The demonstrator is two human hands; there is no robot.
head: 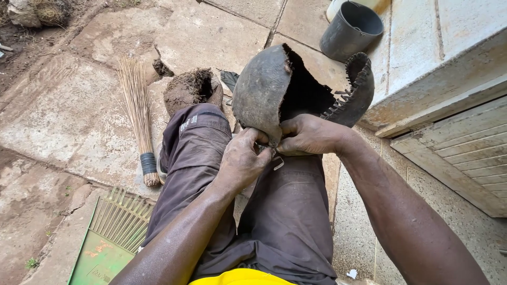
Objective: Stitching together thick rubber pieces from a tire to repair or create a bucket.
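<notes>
Cracked paving slabs (pixel 79 116) lie under a seated person's knees, where a torn, stitched leather ball casing (pixel 264 89) rests. Both hands pinch its lower edge: left hand (pixel 244 158) below, right hand (pixel 309 134) beside it, the casing rising straight ahead.

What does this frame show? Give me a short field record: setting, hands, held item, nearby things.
setting: outdoor paved ground beside a wooden door; person seated, legs in dark trousers
left hand: pinching the lower edge of the torn ball
right hand: gripping the same edge, close beside the left
held item: torn ball, dark, worn, split open, laced along one seam
nearby: twig broom, green rake, grey bucket
</notes>
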